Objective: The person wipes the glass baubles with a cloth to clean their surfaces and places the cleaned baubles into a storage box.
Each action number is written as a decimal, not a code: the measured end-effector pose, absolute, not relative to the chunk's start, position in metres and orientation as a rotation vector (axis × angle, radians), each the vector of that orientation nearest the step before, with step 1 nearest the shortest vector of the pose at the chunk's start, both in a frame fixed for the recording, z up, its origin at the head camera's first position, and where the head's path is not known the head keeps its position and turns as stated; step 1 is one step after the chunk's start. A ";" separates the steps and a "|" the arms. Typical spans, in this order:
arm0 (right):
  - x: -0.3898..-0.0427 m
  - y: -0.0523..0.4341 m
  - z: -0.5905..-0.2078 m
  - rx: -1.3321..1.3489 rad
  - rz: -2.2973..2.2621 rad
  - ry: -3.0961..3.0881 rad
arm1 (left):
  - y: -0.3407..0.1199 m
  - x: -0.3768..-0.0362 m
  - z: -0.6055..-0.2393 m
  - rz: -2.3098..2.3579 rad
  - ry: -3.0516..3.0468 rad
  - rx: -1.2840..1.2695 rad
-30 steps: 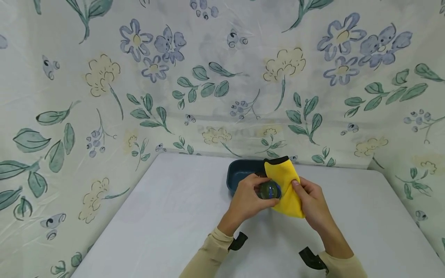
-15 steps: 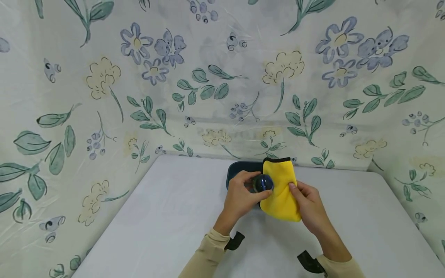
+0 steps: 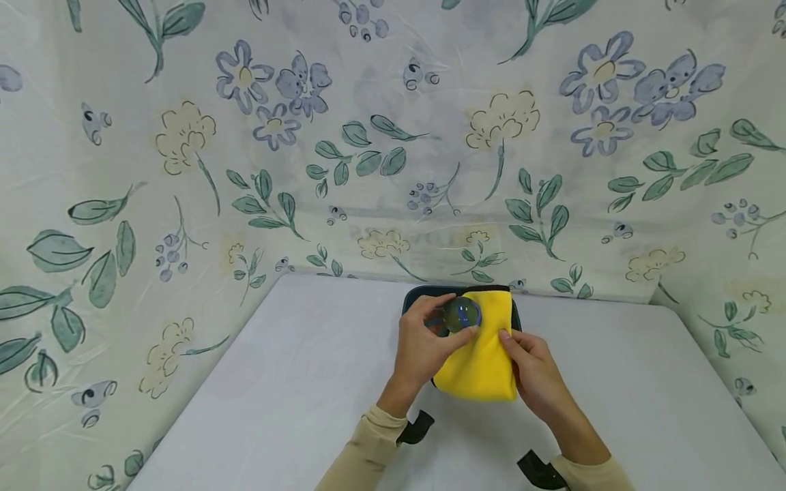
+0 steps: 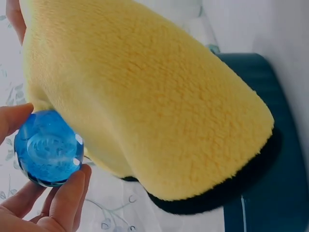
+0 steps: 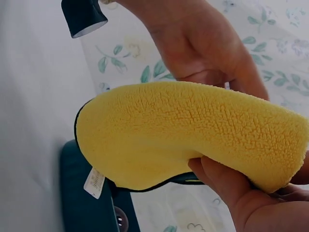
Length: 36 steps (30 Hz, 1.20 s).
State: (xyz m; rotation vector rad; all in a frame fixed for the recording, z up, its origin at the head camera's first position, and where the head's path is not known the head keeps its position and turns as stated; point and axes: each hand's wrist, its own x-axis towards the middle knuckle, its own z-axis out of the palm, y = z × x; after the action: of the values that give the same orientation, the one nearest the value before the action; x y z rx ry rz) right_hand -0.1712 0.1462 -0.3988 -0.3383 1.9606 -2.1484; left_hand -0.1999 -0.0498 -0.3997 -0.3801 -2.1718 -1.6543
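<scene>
My left hand (image 3: 422,349) pinches a clear blue-green glass ball (image 3: 460,314) between thumb and fingertips. In the left wrist view the glass ball (image 4: 48,147) looks bright blue, with the thumb at its upper edge and fingers below. A yellow plush cloth (image 3: 482,368) with black edging hangs right beside and behind the ball. My right hand (image 3: 540,376) grips the cloth's right edge, thumb on the near face. In the right wrist view the cloth (image 5: 183,130) is folded over and covers the ball, and a white tag (image 5: 94,182) sticks out from its edge.
A dark teal tub (image 3: 420,293) stands on the white table (image 3: 295,382) behind the hands, partly covered by the cloth. Something round and brownish (image 5: 120,220) shows at the tub in the right wrist view. A flowered curtain (image 3: 381,184) rises behind the table.
The cloth has moved left and down across the front of the tub, with the right hand following. The left hand has lifted the ball slightly up and left, still pinched.
</scene>
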 end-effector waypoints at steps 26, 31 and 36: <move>-0.184 0.176 -0.407 -0.347 -2.158 1.871 | -0.037 -0.184 -0.395 -1.465 -2.363 -0.807; -0.184 0.177 -0.405 -0.347 -2.167 1.901 | -0.038 -0.184 -0.394 -1.382 -2.388 -0.855; -0.182 0.178 -0.401 -0.295 -2.166 1.965 | -0.039 -0.183 -0.394 -1.287 -2.446 -0.899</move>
State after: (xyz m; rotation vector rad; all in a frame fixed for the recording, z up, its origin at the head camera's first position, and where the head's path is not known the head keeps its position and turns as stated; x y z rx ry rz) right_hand -0.1820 0.1782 -0.4012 -0.2951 1.9653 -2.1656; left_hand -0.1825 -0.0386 -0.3939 -0.8995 -2.4461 -1.2867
